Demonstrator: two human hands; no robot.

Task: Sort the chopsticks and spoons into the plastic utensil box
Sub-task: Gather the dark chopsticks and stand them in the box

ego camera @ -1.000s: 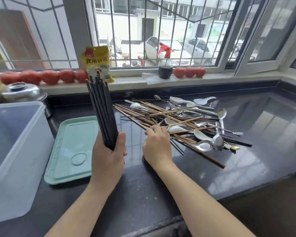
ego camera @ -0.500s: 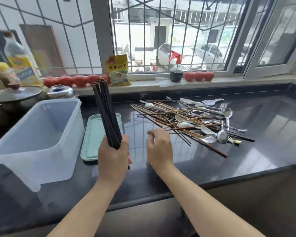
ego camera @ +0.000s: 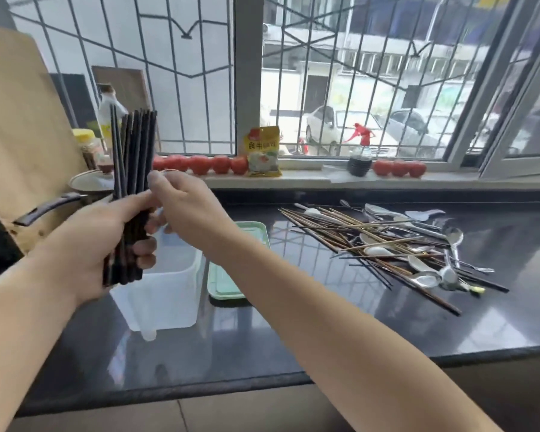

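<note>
Head view. Left hand [ego camera: 85, 244] grips a bundle of black chopsticks [ego camera: 133, 169] near its lower end, fingers curled fully round it, bundle upright with tips fanned slightly at the top. It is held over the translucent plastic utensil box [ego camera: 169, 294], which stands on the dark countertop [ego camera: 293, 338] with its green lid [ego camera: 231, 275] lying just beside it. Judgement: black sticks are gathered as one set, raised over the box so they can go in together.

Right hand [ego camera: 184, 204] is at the bundle's mid-length, fingertips [ego camera: 153, 179] touching the sticks, thumb [ego camera: 156, 224] below on the near side; a light steadying pinch, not a full clench. Judgement: it is squaring the sticks before the drop.

Unsorted pile [ego camera: 387, 244] lies well apart to the right on the countertop: brown wooden chopsticks crossed over white and metal spoons, a fork among them. Box interior is partly hidden by the hands; contents cannot be told.
</note>
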